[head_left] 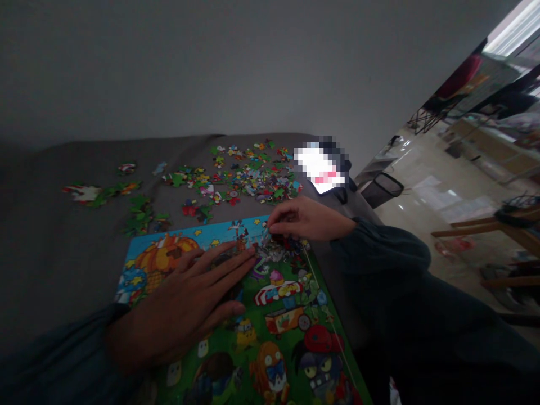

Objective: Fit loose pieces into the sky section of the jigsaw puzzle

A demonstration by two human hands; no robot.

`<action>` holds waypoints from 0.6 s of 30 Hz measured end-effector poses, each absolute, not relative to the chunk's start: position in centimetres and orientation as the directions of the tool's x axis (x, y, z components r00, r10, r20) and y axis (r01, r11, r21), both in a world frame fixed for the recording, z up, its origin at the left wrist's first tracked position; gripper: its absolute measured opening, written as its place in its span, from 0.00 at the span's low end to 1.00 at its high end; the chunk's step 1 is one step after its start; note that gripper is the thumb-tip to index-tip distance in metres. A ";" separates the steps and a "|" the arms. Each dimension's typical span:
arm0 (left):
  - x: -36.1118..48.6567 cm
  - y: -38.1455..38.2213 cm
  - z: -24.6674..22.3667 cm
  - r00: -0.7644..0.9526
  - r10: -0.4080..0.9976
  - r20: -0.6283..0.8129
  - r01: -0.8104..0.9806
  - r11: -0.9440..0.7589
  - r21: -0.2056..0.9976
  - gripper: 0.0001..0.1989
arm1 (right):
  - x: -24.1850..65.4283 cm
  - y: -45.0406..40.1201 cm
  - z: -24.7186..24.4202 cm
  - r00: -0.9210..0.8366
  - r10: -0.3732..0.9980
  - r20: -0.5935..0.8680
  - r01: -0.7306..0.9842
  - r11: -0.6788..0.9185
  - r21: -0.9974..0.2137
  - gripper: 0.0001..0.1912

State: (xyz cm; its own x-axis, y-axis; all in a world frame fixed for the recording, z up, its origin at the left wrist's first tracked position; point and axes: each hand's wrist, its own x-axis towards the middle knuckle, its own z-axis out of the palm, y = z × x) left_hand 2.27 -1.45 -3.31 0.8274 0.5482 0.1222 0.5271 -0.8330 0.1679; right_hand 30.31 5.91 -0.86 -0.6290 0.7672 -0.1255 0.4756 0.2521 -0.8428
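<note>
A colourful cartoon jigsaw puzzle lies on a grey surface, with a pumpkin, zombie faces and a small cart showing on it. My left hand rests flat on the puzzle, fingers spread and holding nothing. My right hand pinches a small jigsaw piece between thumb and fingertips at the puzzle's far edge. Around that spot, loose pieces lie jumbled over an unfinished patch. A large scattered heap of loose pieces spreads beyond the puzzle, and a few joined green pieces lie to its left.
A phone with a pixelated screen lies at the far edge of the grey surface. Beyond that edge are a tiled floor, a black mesh wastebasket and wooden chair legs. A pale wall rises behind.
</note>
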 end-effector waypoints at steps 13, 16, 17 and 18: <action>2.5 -1.6 -3.3 0.823 0.554 0.122 0.527 -0.826 0.200 0.31 | 28.5 5.8 -1.9 -0.675 0.730 0.109 0.523 0.578 -0.626 0.08; 2.5 -1.6 -3.4 0.827 0.550 0.115 0.522 -0.828 0.203 0.31 | 28.2 5.8 -2.3 -0.694 0.708 0.131 0.526 0.622 -0.579 0.09; 2.4 -1.6 -3.4 0.828 0.548 0.118 0.521 -0.830 0.199 0.31 | 28.2 5.8 -2.4 -0.696 0.706 0.133 0.527 0.628 -0.572 0.09; 2.4 -1.6 -3.5 0.829 0.547 0.120 0.521 -0.832 0.192 0.31 | 28.1 5.7 -2.4 -0.698 0.703 0.134 0.527 0.632 -0.567 0.09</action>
